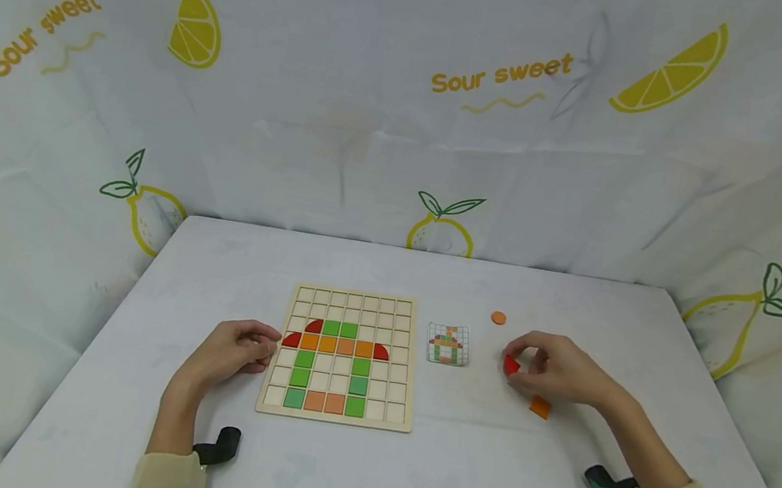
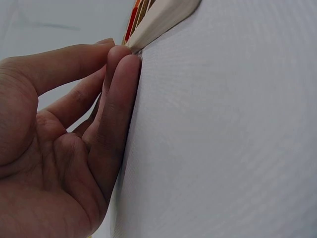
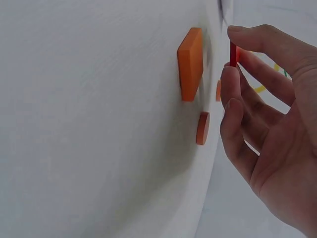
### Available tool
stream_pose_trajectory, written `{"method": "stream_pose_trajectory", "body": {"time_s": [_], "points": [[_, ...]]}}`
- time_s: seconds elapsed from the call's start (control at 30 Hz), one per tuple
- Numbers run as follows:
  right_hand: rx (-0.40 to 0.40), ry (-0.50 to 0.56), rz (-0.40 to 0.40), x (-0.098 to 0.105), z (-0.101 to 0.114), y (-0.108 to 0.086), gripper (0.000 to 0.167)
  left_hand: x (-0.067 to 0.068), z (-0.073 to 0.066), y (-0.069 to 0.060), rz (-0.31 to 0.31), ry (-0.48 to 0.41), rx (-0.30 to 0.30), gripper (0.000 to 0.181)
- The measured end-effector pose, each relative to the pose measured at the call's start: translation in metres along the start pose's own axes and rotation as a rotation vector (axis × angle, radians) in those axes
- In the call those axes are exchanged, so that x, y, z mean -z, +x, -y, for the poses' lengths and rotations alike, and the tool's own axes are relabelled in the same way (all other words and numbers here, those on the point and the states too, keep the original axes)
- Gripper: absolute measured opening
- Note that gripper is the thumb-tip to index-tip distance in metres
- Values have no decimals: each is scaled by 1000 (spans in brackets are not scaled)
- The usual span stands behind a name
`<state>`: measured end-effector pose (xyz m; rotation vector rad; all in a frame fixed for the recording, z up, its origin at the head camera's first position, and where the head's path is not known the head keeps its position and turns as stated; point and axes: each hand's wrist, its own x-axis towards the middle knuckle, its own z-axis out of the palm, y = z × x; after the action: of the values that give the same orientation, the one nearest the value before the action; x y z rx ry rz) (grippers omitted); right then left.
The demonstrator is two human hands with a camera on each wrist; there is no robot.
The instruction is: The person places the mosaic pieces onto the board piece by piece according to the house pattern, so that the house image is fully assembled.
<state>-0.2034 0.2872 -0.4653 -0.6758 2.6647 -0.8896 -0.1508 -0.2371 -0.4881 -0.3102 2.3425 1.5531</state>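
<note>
My right hand [image 1: 557,370] pinches a small red rounded tile [image 1: 512,367] between thumb and fingertips. It is held above the table, right of a pattern card [image 1: 448,345], and shows edge-on in the right wrist view. An orange tile [image 1: 539,407] lies just below that hand. At the left, my left hand [image 1: 234,351] rests on the table with gently bent fingers. Its fingertips touch the left edge of the wooden grid board [image 1: 392,411]. Green, orange and red tiles fill part of the grid, among them a red tile [image 1: 381,352] at the right.
A round orange tile [image 1: 498,318] lies beyond the right hand. Several orange pieces, including a thick four-sided one [image 3: 190,64], appear in the right wrist view. Patterned cloth [image 1: 345,144] hangs behind the white table [image 1: 325,479].
</note>
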Motion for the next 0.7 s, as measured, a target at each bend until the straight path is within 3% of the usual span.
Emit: {"method": "stream_pose_trajectory", "body": {"time_s": [0.33,0.7], "points": [[125,-24,-67,-3,38,28,32,1,0,0,-6,-6,0,25],[146,-10,0,-28,88,77,32,0,1,0,-4,-12,2,26]]}}
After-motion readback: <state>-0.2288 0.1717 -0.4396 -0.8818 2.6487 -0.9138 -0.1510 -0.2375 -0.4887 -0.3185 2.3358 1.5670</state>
